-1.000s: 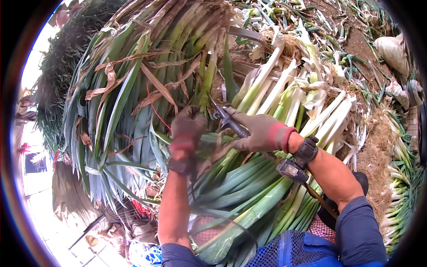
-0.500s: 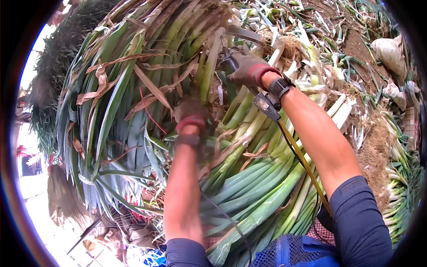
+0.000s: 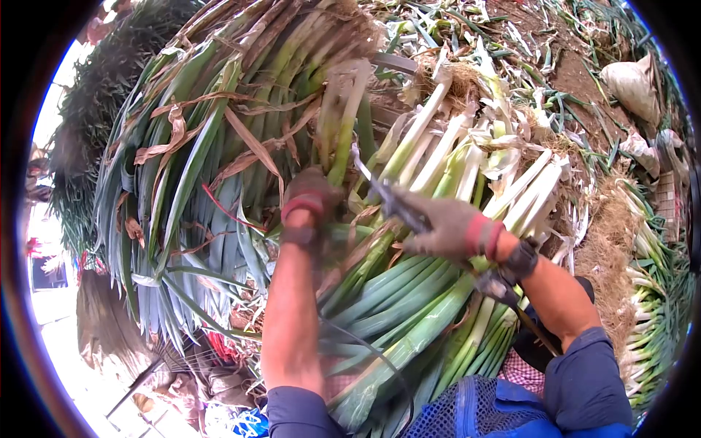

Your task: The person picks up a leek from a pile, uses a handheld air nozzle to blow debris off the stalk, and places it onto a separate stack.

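My left hand (image 3: 312,191), in a soiled glove with a red cuff, is closed around the leaves of a leek (image 3: 349,120). The leek's pale stalk points up and away, and motion smears it and the fingers. In my gloved right hand (image 3: 449,228) is a black air blow gun (image 3: 401,208) with a thin metal nozzle (image 3: 356,155) angled toward that stalk. A hose (image 3: 537,328) runs from the gun down past my forearm. Beneath my hands lies a pile of leeks (image 3: 409,292), white ends to the upper right.
At left stands a big heap of uncleaned leeks (image 3: 197,160) with dry brown leaves. Peeled scraps and roots (image 3: 606,255) cover the ground at right, near more leeks (image 3: 646,328). A pale sack (image 3: 634,87) sits at upper right. A thin dark cable (image 3: 372,350) crosses the pile.
My right hand has drawn back down and to the right with the air blow gun, away from the stalk's top. My left hand stays on the leek, barely shifted.
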### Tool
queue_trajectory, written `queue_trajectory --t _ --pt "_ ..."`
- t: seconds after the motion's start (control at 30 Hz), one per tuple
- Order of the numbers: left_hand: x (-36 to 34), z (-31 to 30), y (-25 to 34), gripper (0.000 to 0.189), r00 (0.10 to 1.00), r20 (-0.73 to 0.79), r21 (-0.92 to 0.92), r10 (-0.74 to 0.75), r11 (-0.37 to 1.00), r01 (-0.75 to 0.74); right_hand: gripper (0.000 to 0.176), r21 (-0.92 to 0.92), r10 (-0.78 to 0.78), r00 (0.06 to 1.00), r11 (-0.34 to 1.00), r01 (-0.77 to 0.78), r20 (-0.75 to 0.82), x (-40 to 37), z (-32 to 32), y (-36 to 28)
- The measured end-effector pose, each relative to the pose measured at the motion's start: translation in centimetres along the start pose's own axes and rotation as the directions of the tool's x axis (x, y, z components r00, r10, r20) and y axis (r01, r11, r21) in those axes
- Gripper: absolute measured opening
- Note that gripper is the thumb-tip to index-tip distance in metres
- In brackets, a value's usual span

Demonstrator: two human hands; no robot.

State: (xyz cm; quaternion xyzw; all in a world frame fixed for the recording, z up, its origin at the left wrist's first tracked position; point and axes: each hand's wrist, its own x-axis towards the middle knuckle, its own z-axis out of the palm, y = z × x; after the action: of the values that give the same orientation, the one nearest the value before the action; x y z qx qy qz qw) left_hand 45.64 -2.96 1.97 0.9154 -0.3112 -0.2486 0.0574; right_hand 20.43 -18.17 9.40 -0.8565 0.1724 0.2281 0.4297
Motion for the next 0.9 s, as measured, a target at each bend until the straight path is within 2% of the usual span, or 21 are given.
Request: queue_trajectory --t 0.07,0.1,0.13,0.2,0.27,0.33,0.37,0.47,0.5,0.53,0.6,0.63,0.67,0.73,0.8,0.83,0.87,0.9 --pt "-1.2 -0.7 0.3 0.064 0.999 0.019 0.041 0.046 0.998 -0.047 0.104 -0.032 -0.018 0.997 0.999 0.020 0.070 -3.3 0.5 -1.3" --pt "-1.9 -1.0 0.4 0.059 0.999 0.032 -0.023 0.022 1.000 -0.022 0.105 -0.032 -0.146 0.989 0.989 0.145 -0.028 -3.7 2.0 0.3" --pt "-2.5 -1.0 0.4 0.054 0.999 0.046 -0.086 -0.001 0.996 0.005 0.105 -0.033 -0.147 0.989 0.989 0.146 -0.032 -4.2 1.8 0.2" --pt "-3.8 0.2 0.2 0.054 0.999 0.053 -0.049 -0.003 0.999 0.005 0.108 -0.070 0.026 0.993 0.997 -0.034 -0.112 -5.6 1.3 -0.2" --pt "-4.8 0.5 0.3 0.055 0.998 0.062 -0.009 -0.005 1.000 0.006 0.109 -0.033 0.045 0.994 0.998 -0.048 -0.098 -6.6 1.3 0.3" --pt "-5.5 0.5 0.3 0.054 0.997 0.033 -0.020 -0.063 0.998 0.063 0.107 -0.048 -0.087 0.991 0.995 0.083 -0.098 -7.7 1.8 0.6" --pt "-5.2 0.2 0.3 0.051 0.995 0.039 -0.039 -0.094 0.995 0.096 0.106 -0.003 0.028 0.998 1.000 -0.028 -0.053 -8.7 0.9 -0.4" --pt "-5.1 -0.8 0.6 0.047 0.994 0.021 -0.094 -0.109 0.989 0.110 0.105 -0.017 0.083 0.992 0.996 -0.085 -0.093 -9.5 0.7 1.0" --pt "-4.4 -0.6 -0.1 0.044 0.997 -0.049 -0.056 -0.066 0.996 0.063 0.105 -0.001 -0.002 0.992 1.000 0.002 -0.125 -9.9 1.4 2.2" --pt "-3.9 -0.9 -0.3 0.042 0.996 -0.041 -0.113 -0.074 0.991 0.069 0.105 0.005 0.003 0.992 1.000 -0.002 -0.127 -10.2 1.2 2.3" --pt "-5.1 -3.2 2.0 0.045 0.998 -0.055 -0.114 -0.043 0.993 0.037 0.105 0.056 0.103 0.990 0.994 -0.098 -0.094 -10.8 0.6 2.1" --pt "-5.1 -3.6 3.1 0.045 0.998 -0.053 -0.111 -0.043 0.993 0.037 0.105 0.023 0.087 0.984 0.996 -0.084 -0.153 -10.6 1.2 3.4" --pt "-4.8 -3.9 4.2 0.042 0.999 -0.020 -0.051 -0.037 0.998 0.036 0.105 0.025 0.087 0.984 0.996 -0.085 -0.155 -10.8 1.4 3.8" --pt "-3.8 -3.5 5.5 0.039 1.000 0.013 0.012 -0.028 1.000 0.028 0.105 -0.011 -0.029 0.992 1.000 0.028 -0.121 -11.1 1.5 4.3" --pt "-2.3 -1.4 5.9 0.038 0.996 0.018 0.104 0.090 0.990 -0.092 0.106 0.024 0.029 0.993 0.999 -0.026 -0.114 -12.5 -0.1 3.1" --pt "-2.0 -2.0 7.1 0.041 0.977 0.205 0.123 0.054 0.989 -0.080 0.106 0.055 0.100 0.987 0.994 -0.093 -0.127 -13.2 -1.2 2.6" --pt "-0.8 -1.4 7.3 0.041 0.976 0.208 0.126 0.059 0.988 -0.086 0.107 0.087 0.171 0.976 0.983 -0.161 -0.137 -13.6 -1.7 2.6" --pt "0.3 -0.5 7.3 0.045 0.978 0.196 0.066 0.069 0.994 -0.083 0.108 0.101 0.110 0.973 0.991 -0.091 -0.204 -13.7 -0.9 4.5"
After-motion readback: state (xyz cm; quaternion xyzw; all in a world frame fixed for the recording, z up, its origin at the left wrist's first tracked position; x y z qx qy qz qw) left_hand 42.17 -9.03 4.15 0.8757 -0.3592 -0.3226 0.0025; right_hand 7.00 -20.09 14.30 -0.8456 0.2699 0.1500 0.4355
